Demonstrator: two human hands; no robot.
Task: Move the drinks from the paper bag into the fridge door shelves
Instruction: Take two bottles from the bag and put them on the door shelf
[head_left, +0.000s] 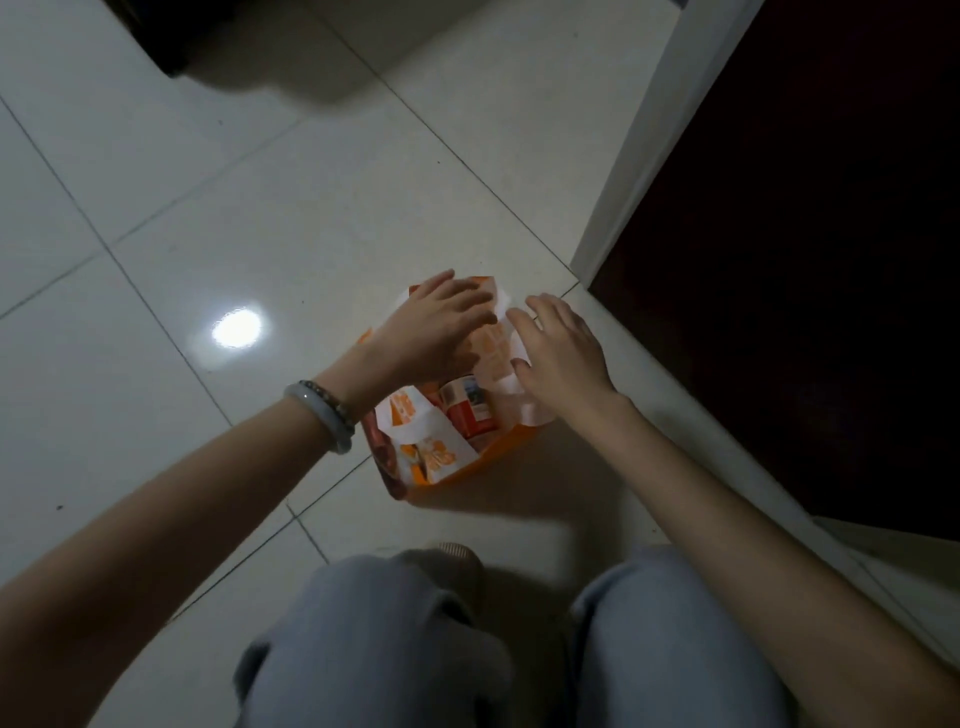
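**Knees bent over the bag**

Grey trouser knees (374, 639) fill the foreground. Beyond them a paper bag (441, 457) stands on the tiled floor (208, 208), a red drink (470, 410) inside. Left hand (436, 327) and right hand (561, 353), fingers spread open, rest on its top flaps.

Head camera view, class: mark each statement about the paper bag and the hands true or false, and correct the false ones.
1. The paper bag stands on a tiled floor. True.
2. A red-labelled drink shows inside the bag. True.
3. The left hand is lifting a drink clear of the bag. False: it rests on the bag's top flap, holding no drink.
4. A bracelet is on the right wrist. False: it is on the left wrist.
5. The right hand is at the bag's opening. True.
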